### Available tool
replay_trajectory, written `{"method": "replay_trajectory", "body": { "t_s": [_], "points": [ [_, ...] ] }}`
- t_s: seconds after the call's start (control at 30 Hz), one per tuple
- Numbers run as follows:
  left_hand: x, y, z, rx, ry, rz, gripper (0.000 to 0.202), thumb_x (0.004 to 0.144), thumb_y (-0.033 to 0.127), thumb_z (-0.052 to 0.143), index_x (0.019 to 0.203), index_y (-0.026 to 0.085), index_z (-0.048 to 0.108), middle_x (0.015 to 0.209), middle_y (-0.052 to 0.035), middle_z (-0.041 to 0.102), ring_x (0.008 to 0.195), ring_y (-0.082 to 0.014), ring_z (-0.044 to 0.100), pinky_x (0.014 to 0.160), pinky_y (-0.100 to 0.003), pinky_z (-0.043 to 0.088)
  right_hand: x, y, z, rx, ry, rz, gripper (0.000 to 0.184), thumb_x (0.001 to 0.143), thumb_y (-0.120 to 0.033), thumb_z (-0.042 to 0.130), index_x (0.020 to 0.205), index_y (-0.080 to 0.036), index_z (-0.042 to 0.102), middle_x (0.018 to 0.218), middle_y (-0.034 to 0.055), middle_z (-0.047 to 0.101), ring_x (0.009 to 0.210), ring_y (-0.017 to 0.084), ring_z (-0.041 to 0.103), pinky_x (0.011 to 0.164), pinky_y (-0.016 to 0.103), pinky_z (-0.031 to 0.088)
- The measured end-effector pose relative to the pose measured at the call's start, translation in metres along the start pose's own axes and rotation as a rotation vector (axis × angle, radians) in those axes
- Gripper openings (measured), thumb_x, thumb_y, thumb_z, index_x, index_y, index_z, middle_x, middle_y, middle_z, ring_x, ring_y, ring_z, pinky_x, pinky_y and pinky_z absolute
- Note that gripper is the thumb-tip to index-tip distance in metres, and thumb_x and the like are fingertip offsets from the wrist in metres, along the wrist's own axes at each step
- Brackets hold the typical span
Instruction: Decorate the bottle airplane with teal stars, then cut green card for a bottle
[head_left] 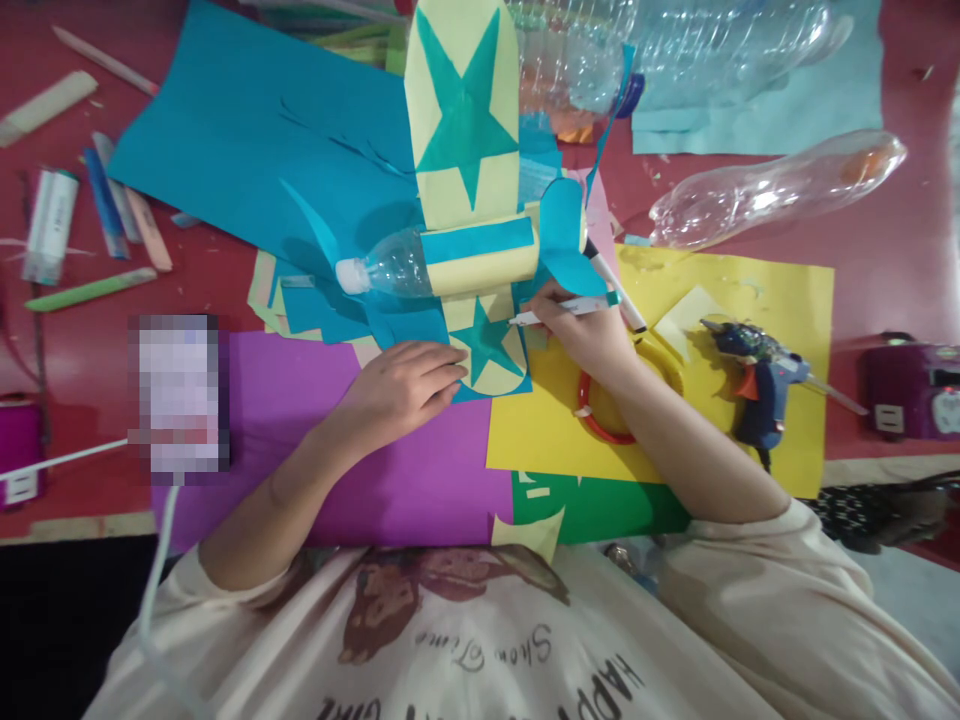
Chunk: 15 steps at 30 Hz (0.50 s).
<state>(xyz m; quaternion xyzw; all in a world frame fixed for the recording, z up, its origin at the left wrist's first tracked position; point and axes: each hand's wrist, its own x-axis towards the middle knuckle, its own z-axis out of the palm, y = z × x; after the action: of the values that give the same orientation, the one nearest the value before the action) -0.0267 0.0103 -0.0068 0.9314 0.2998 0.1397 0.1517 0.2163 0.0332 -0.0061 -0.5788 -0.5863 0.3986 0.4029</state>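
Note:
A model plane made from a clear plastic bottle point(390, 268) lies in the middle, with pale yellow paper wings point(461, 110) that carry teal stars. My left hand point(401, 385) rests flat on the near wing beside the lower star point(486, 345), fingers together and stretched out. My right hand point(581, 325) is closed on a white marker point(562, 308) whose tip points left at the near wing. A teal paper tail piece point(564, 235) sits at the bottle's right end.
Coloured paper sheets cover the red table: blue point(247, 140), purple point(300, 390), yellow point(750, 300), green point(600, 505). A blue glue gun point(757, 375), a red tape ring point(600, 425), clear bottles point(772, 185), and craft sticks and pens at the left point(90, 290) lie around.

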Motion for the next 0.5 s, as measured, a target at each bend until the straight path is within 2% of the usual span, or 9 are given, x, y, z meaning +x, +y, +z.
{"method": "replay_trajectory", "body": {
  "t_s": [0.17,0.37,0.5],
  "points": [
    [-0.0010,0.0002,0.0001,0.005,0.001,-0.003,0.033,0.102,0.024,0.039,0.106,0.017,0.071,0.115,-0.0091,0.073,0.109,-0.0221,0.068,0.092,-0.037,0.055,-0.0005,0.0032,0.0009,-0.013,0.030,-0.012,0.021,0.071,-0.023,0.054,0.052,-0.021,0.047,0.051,-0.0027,0.051,0.049,0.011,0.046,0.050,0.027,0.036],
    [-0.0001,0.0007,-0.0007,0.004,0.011,0.007,0.033,0.102,0.023,0.040,0.105,0.016,0.072,0.114,-0.0095,0.074,0.107,-0.0224,0.069,0.092,-0.037,0.056,-0.0015,0.0031,0.0019,0.011,0.054,0.001,0.018,0.074,-0.025,0.053,0.057,-0.021,0.052,0.055,-0.0022,0.055,0.050,0.011,0.048,0.052,0.027,0.039],
    [0.0003,0.0009,-0.0005,0.000,-0.016,-0.011,0.033,0.102,0.023,0.039,0.107,0.018,0.071,0.115,-0.0087,0.073,0.110,-0.0218,0.068,0.093,-0.037,0.056,-0.0018,0.0028,0.0013,-0.037,0.060,0.017,0.020,0.071,-0.025,0.054,0.054,-0.022,0.044,0.052,-0.0026,0.052,0.051,0.012,0.047,0.051,0.027,0.036]
  ]
}}
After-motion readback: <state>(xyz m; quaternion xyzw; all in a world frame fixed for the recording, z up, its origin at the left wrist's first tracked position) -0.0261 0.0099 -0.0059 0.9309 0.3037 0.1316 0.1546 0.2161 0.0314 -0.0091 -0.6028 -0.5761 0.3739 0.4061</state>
